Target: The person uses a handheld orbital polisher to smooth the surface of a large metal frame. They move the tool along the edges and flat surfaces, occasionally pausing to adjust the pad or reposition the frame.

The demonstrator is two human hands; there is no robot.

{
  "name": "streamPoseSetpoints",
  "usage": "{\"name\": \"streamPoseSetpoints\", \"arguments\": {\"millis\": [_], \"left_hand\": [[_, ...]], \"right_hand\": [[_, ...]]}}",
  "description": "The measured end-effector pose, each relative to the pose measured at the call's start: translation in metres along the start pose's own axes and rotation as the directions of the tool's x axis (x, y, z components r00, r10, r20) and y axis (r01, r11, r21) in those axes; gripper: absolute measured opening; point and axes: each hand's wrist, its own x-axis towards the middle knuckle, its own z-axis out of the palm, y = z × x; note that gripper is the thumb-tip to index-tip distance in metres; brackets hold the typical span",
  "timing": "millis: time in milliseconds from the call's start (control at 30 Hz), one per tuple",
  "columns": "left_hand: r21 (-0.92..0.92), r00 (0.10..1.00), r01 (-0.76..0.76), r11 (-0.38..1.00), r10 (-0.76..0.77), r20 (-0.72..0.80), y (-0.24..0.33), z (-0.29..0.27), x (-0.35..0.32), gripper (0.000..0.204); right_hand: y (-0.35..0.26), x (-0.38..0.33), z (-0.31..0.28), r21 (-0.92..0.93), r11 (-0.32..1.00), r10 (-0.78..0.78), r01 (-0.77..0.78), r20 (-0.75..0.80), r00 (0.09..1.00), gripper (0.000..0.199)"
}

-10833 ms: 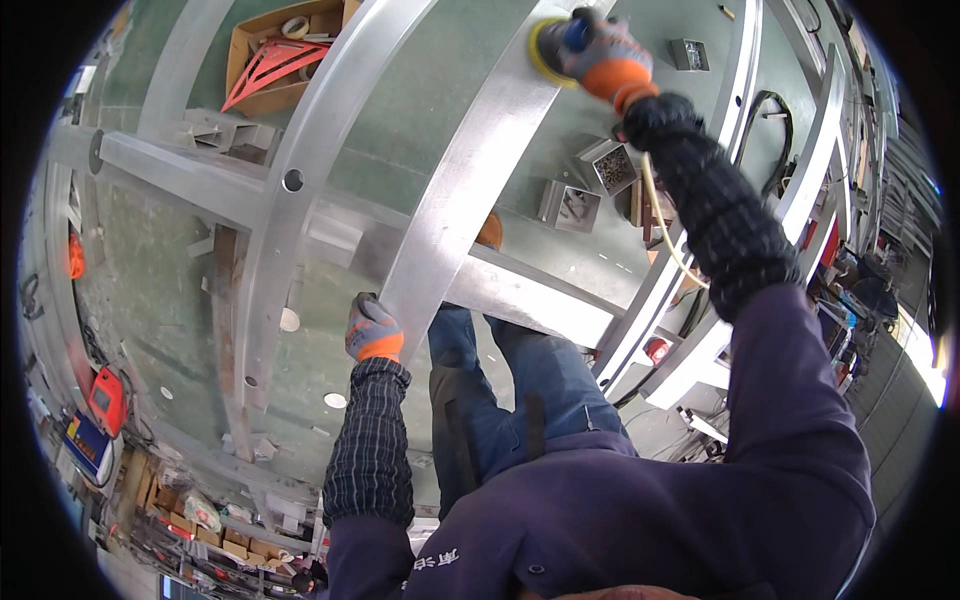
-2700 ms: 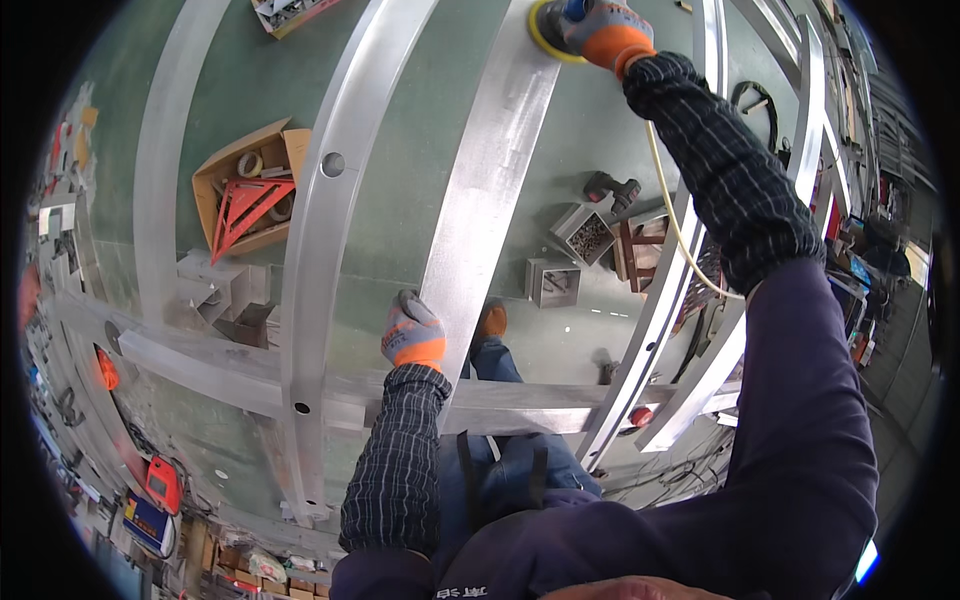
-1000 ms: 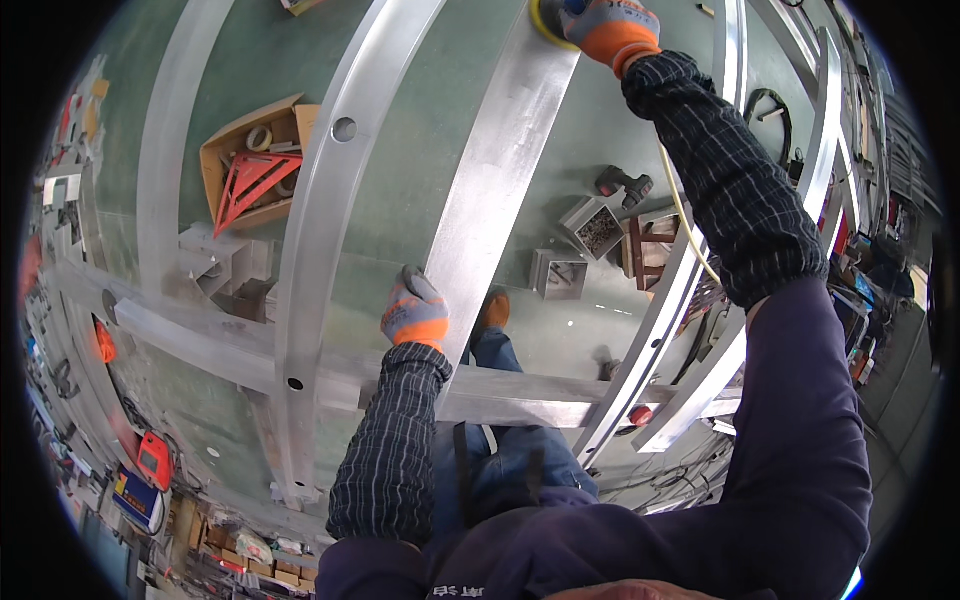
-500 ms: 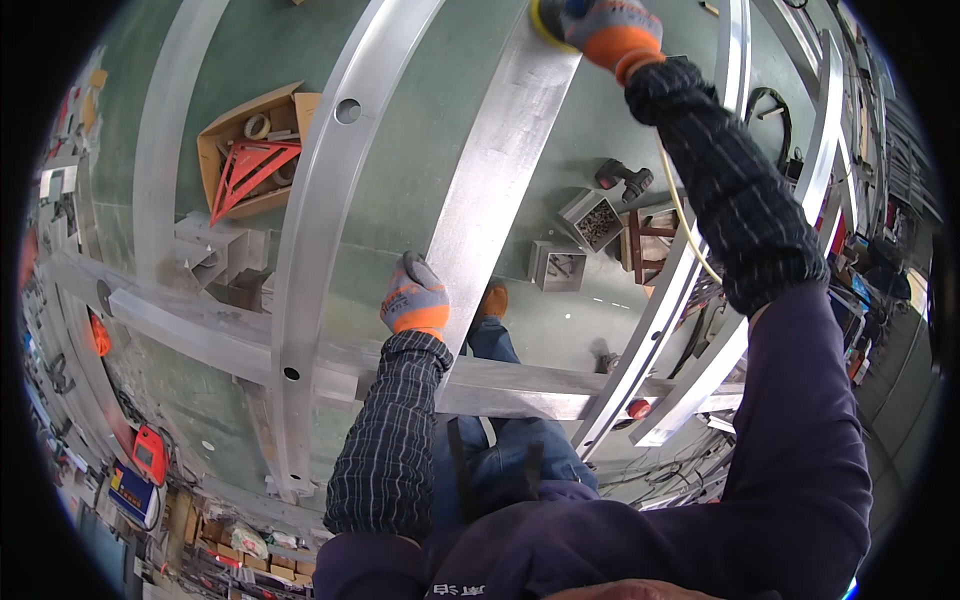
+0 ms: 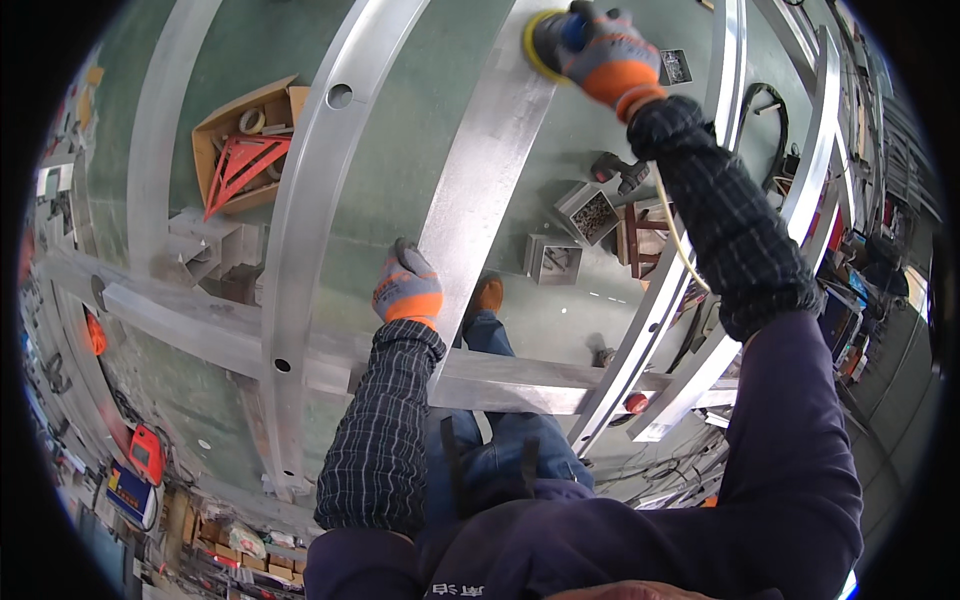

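My right hand [image 5: 615, 65], in a grey and orange work glove, is closed around a power sander [image 5: 549, 45] with a round yellow-edged pad. The pad lies against the upper face of a wide metal beam [image 5: 485, 165], toward its far end. A pale yellow hose [image 5: 672, 225] hangs below my right forearm. Much nearer to me, my left hand [image 5: 408, 282], gloved alike, grips the left edge of the same beam; some of its fingers are hidden from view.
Other metal beams [image 5: 318, 190] run alongside, joined by a crossbar [image 5: 510, 387] before my legs. On the floor are a cardboard box [image 5: 208, 150] with a red triangular square [image 5: 243, 168], a cordless drill [image 5: 620, 172], and small metal boxes of hardware [image 5: 553, 260].
My right hand and the sander have come nearer to me along the beam. My left hand keeps its place on the beam's edge, while the whole view has shifted slightly.
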Motion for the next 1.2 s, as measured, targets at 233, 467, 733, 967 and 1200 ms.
{"name": "streamPoseSetpoints", "arguments": {"millis": [233, 467, 733, 967, 1200], "left_hand": [[0.033, 0.988, 0.091, 0.995, -0.094, 0.123, 0.012, -0.013, -0.003, 0.059], [0.028, 0.986, 0.091, 0.995, -0.094, 0.138, 0.016, -0.019, -0.002, 0.059], [-0.005, 1.0, 0.024, 1.0, -0.024, -0.002, 0.007, -0.007, 0.0, 0.052], [-0.006, 0.999, 0.045, 0.999, -0.045, 0.028, 0.007, -0.012, -0.001, 0.051], [-0.039, 0.999, 0.019, 0.999, -0.017, 0.048, 0.011, -0.015, 0.001, 0.049]], "right_hand": [[-0.025, -0.023, -0.012, -0.003, 0.993, -0.114, 0.115, 0.131, 0.985, 0.061], [-0.018, 0.011, -0.012, 0.062, 0.997, 0.052, -0.049, -0.046, 0.998, 0.042], [-0.047, 0.039, -0.009, 0.095, 0.995, -0.037, 0.04, -0.037, 0.999, 0.044], [-0.056, 0.034, -0.01, 0.075, 0.988, -0.137, 0.133, 0.04, 0.99, 0.049], [-0.054, 0.052, -0.004, 0.109, 0.986, -0.121, 0.126, -0.051, 0.991, 0.047]]}}
